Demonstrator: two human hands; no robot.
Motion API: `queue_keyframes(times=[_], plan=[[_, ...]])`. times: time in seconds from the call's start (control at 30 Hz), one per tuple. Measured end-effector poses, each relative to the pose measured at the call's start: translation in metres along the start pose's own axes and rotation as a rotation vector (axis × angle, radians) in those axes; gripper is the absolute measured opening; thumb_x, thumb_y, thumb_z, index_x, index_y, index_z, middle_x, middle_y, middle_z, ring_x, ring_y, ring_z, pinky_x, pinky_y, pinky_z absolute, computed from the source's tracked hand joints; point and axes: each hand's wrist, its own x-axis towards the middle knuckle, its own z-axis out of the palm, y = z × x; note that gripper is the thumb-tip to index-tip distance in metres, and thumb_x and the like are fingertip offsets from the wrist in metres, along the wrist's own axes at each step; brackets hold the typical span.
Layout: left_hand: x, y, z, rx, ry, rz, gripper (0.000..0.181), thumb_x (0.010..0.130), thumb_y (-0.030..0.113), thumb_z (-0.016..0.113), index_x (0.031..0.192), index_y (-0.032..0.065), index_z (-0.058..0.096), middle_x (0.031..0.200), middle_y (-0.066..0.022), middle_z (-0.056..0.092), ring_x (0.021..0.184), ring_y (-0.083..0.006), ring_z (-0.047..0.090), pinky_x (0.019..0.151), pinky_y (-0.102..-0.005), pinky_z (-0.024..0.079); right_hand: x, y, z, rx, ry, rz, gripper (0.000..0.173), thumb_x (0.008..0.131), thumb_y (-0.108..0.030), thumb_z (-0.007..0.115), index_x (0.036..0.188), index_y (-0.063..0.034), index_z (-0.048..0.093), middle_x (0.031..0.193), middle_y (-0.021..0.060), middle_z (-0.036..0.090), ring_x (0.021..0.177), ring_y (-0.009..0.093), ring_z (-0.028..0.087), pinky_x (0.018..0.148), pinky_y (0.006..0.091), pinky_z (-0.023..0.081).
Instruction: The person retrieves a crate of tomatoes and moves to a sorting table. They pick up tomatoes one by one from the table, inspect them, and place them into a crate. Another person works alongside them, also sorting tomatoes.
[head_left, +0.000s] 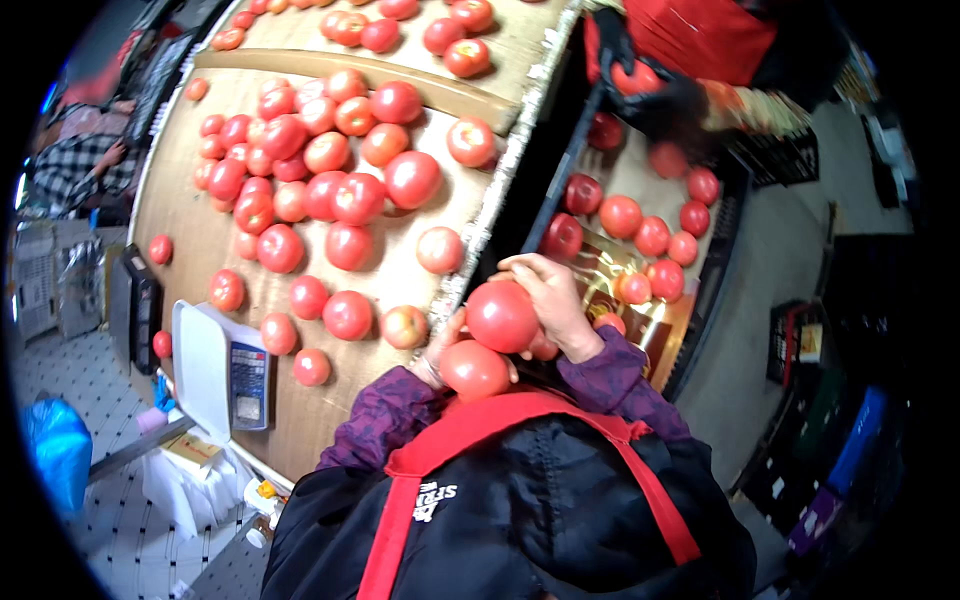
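My left hand (445, 349) cups a lower tomato (474, 370) close to my chest, its fingers partly hidden behind the fruit. Above it, a larger red tomato (502, 316) rests against my right hand (553, 298), which curls around its far side. Part of another tomato (543, 346) shows below my right palm; what supports it is hidden. Left of my hands, many loose tomatoes (358, 198) lie on a wooden display table (409, 285). On the right, a dark plastic crate (556, 187) holds more tomatoes (620, 216) in its lined bottom.
A co-worker's black-gloved hands (660, 101) hold a tomato (636, 77) over the crate's far end. A wooden divider (360, 71) crosses the table. A weighing scale (201, 367) stands at the table's left edge, near white bags (187, 480). Grey floor (765, 240) lies right of the crate.
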Motion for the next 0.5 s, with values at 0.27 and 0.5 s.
queue_keyframes(times=[0.27,0.5], plan=[[-0.041,0.046,-0.008,-0.204,0.080,0.398,0.092,0.084,0.071,0.036,0.136,-0.0045,0.030,0.121,-0.0308,0.049,0.091,-0.0445,0.061,0.080,-0.0518,0.052,0.005,0.023,-0.024,0.241,-0.023,0.097,0.026,0.097,-0.019,0.048,0.111,0.0009,0.055,0.098,0.0149,0.066,0.084,0.019,0.066,0.073,0.0264,0.052],[-0.096,0.145,0.001,0.223,0.609,0.799,0.077,0.085,0.064,0.046,0.123,-0.0032,0.044,0.111,-0.0205,0.057,0.092,-0.0358,0.061,0.078,-0.0445,0.054,0.011,0.027,-0.076,0.231,0.121,0.053,0.023,0.096,-0.017,0.047,0.109,-0.0001,0.057,0.095,0.0123,0.067,0.080,0.017,0.065,0.070,0.0268,0.052]])
